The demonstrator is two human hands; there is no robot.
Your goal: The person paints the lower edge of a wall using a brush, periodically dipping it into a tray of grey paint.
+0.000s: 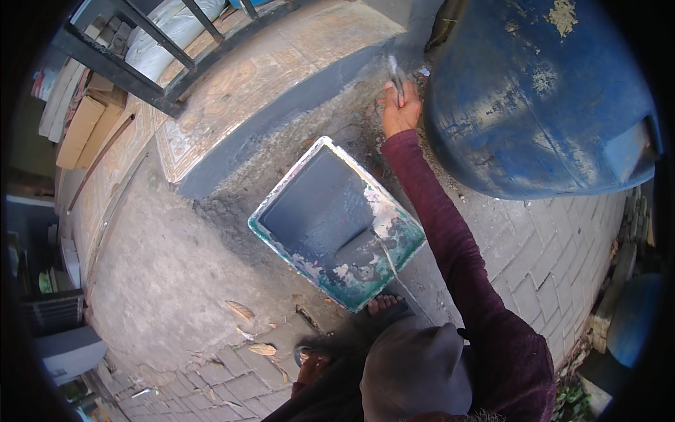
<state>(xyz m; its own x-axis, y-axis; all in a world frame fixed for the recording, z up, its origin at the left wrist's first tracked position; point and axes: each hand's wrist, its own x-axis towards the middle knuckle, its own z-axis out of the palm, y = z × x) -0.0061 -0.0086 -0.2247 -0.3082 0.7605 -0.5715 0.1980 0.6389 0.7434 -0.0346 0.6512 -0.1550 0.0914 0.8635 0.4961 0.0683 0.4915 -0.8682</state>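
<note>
- Head view: paintbrush (pixel 395 76) held in right hand (pixel 401 109), long axis near vertical in frame, far end pointing away from the person toward the grey-painted curb face (pixel 295 105), beside the blue barrel (pixel 534 98).
- Right-hand fingers closed around the brush handle; maroon sleeve (pixel 450 239) extended.
- Left hand (pixel 313 367) low at frame bottom, mostly hidden; finger state cannot be told.
- Paint tray (pixel 337 221), grey paint inside, lies on the ground between person and curb.
- Sandalled foot (pixel 385 305) touches the tray's near corner.
</note>
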